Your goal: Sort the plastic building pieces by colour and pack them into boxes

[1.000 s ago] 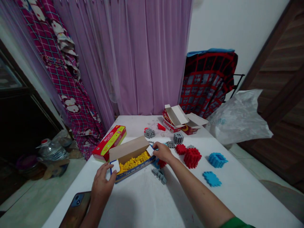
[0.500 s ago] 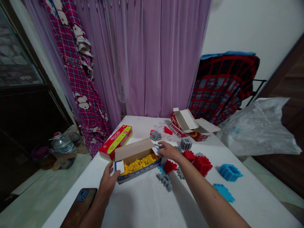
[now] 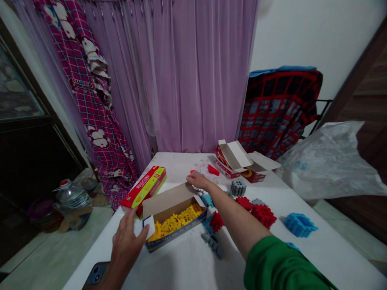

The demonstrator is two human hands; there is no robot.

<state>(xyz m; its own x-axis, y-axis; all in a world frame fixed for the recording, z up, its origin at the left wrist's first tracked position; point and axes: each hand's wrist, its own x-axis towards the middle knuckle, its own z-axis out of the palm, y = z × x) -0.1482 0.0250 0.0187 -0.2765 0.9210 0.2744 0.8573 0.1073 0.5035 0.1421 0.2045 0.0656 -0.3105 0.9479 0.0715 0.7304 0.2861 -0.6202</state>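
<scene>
A blue cardboard box (image 3: 178,233) holds a pile of yellow toothed plastic pieces (image 3: 178,219), and its long lid (image 3: 169,198) stands raised along the far side. My left hand (image 3: 127,237) is at the box's left end, fingers spread; the thumb is by the white end flap (image 3: 149,226). At the lid's far right corner is my right hand (image 3: 198,181), its fingers bent over the edge, with the fingertips partly hidden. Under and around the right forearm lie red pieces (image 3: 263,215), grey pieces (image 3: 213,243) and blue pieces (image 3: 208,200).
A closed red and yellow box (image 3: 145,187) lies left of the blue box. Opened red boxes (image 3: 229,163) stand at the table's back right. A blue block (image 3: 300,224) sits on the right, a clear plastic bag (image 3: 329,161) beyond it. A phone (image 3: 96,274) lies by my left wrist.
My right hand has moved from the right end flap up and left to the lid's corner. My left hand has opened wider at the left end. The view has shifted slightly.
</scene>
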